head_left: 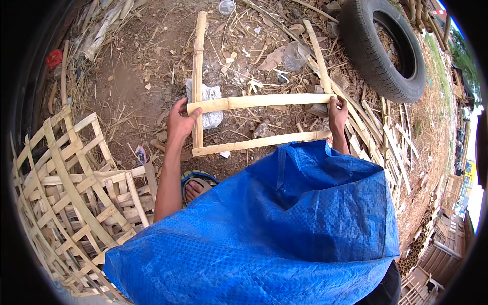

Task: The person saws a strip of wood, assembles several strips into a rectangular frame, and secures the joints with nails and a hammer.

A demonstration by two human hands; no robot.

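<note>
A pale split-bamboo strip (269, 100) lies crosswise over two long bamboo strips, the left one (199, 48) and the right one (316, 51). My left hand (182, 122) pinches its left end, thumb on top, where it crosses the left strip. At the other end my right hand (338, 117) grips it beside the right strip, fingers closed. Nearer to me, a second cross strip (259, 142) joins the long strips; its right end is hidden behind the blue woven sheet. A whitish stone block (211, 114) sits under the left corner, and another block (318, 108) is under the right.
A blue woven plastic sheet (244, 229) covers my lap, with my sandalled foot (195, 188) beside it. Woven bamboo panels (76, 178) lie at left. A tyre (381, 51) stands at far right, near loose bamboo strips (376, 132). Dry litter covers the dirt ground.
</note>
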